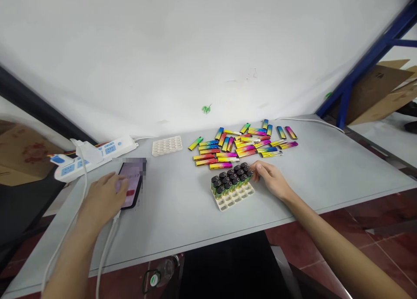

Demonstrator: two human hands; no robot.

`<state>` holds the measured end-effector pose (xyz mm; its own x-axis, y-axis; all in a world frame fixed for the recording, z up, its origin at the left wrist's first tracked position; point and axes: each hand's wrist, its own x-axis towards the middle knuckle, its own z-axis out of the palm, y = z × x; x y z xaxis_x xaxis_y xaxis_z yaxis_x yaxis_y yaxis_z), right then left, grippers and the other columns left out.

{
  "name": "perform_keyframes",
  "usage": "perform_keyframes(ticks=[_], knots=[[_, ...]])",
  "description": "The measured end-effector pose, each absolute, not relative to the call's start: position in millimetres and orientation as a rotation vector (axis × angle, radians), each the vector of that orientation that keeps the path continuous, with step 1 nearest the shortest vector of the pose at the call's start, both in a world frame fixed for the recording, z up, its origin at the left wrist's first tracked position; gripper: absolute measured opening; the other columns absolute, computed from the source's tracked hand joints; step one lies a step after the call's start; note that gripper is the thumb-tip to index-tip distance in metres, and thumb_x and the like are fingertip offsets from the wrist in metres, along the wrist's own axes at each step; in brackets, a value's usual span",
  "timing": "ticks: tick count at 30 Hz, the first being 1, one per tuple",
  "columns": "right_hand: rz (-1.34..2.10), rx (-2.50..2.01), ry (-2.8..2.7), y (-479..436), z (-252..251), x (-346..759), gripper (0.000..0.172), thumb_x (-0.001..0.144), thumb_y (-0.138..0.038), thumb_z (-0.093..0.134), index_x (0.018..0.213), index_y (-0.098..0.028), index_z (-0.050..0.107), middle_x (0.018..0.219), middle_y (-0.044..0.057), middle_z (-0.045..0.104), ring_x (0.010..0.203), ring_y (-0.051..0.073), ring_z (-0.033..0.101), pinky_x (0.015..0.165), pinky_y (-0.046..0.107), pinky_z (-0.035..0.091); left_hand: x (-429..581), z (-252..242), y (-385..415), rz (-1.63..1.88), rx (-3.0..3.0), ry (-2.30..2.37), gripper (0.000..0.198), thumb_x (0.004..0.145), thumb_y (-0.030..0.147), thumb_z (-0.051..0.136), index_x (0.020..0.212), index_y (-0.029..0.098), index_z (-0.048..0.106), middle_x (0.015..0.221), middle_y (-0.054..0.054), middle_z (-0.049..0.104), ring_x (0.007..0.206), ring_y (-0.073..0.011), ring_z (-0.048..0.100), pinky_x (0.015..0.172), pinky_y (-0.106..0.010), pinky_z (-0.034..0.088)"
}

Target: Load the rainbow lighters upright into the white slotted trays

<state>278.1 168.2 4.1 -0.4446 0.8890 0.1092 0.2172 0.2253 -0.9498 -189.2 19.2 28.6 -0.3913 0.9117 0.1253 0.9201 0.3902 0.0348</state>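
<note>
Tray [232, 201], cream and pocketed, sat on the grey surface [182, 212] in front of me, a little right of centre. Its near pockets stood bare, their rims plain to see.

Left side, about level with it: my left hand [106, 194] lay over the phone [134, 184], fingers loose and spread, gripping nothing. Whether a fingertip pressed the screen, I could not tell.

Next out, black-capped tubes [234, 181], green to gold, stood upright and packed close in the tray's far rows. My right hand [270, 177] was half curled at their right end, thumb and fingers drawn near each other beside the last tubes. Could not make out whether it had hold of one.

Step in hand, as I judged it: handling that right end. Best done with a light pinch just under the cap, moving straight along the pocket's axis; a sideways nudge would likely tip the neighbours. With the left hand away at the phone, nothing braced the tray's other end, so a hard push might slide it.

Beyond: loose metallic cases [246, 153] scattered and overlapping. Farther left, a second pale tray [167, 145], near the white wall [208, 73].
</note>
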Motion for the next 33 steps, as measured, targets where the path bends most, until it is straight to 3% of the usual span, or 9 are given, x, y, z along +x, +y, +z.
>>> perform_keyframes(ticks=[2,6,11,13,20,33], knots=[[1.231,-1.041,-1.820,167,4,278,0.048,0.096,-0.061,0.044,0.082,-0.019,0.063,0.069,0.003,0.061,0.065,0.017,0.056,0.065,0.030,0.047,-174,30,4,-0.232,-1.598,-2.531,0.046,0.090,0.039,0.036,0.121,0.013,0.057,0.128,-0.015,0.061,0.126,-0.0297,0.052,0.110,-0.044,0.038],[1.190,-1.083,-1.824,166,5,277,0.049,0.094,-0.063,0.045,0.080,-0.020,0.063,0.067,0.003,0.061,0.065,0.018,0.057,0.064,0.031,0.047,-145,28,-21,-0.370,-1.411,-2.553,0.055,0.089,0.047,0.042,0.131,0.012,0.051,0.127,-0.017,0.062,0.120,-0.0352,0.056,0.106,-0.048,0.043],[1.140,-1.136,-1.855,165,5,276,0.047,0.095,-0.061,0.044,0.078,-0.020,0.061,0.067,0.002,0.061,0.065,0.018,0.057,0.067,0.030,0.045,-126,23,-36,-0.317,-1.241,-2.751,0.093,0.080,0.070,0.049,0.144,0.003,0.036,0.130,-0.027,0.057,0.126,-0.0459,0.050,0.102,-0.055,0.044],[1.124,-1.162,-1.873,165,5,276,0.046,0.095,-0.061,0.045,0.078,-0.021,0.060,0.066,0.001,0.061,0.065,0.018,0.057,0.067,0.030,0.045,-121,21,-39,-0.309,-1.223,-2.784,0.100,0.079,0.075,0.048,0.146,0.002,0.033,0.131,-0.029,0.056,0.127,-0.0482,0.048,0.101,-0.057,0.044],[1.074,-1.238,-1.912,165,3,276,0.045,0.096,-0.059,0.044,0.076,-0.021,0.057,0.065,0.000,0.061,0.065,0.018,0.058,0.068,0.031,0.044,-110,18,-41,-0.385,-1.207,-2.756,0.083,0.086,0.068,0.039,0.142,0.007,0.040,0.130,-0.027,0.056,0.125,-0.0457,0.050,0.101,-0.056,0.044],[1.001,-1.260,-1.959,167,0,276,0.045,0.096,-0.059,0.043,0.074,-0.022,0.055,0.064,0.000,0.062,0.064,0.019,0.060,0.066,0.031,0.044,-110,9,-43,-0.393,-1.216,-2.671,0.074,0.088,0.064,0.039,0.133,0.006,0.044,0.123,-0.025,0.059,0.119,-0.0453,0.053,0.099,-0.053,0.045]])
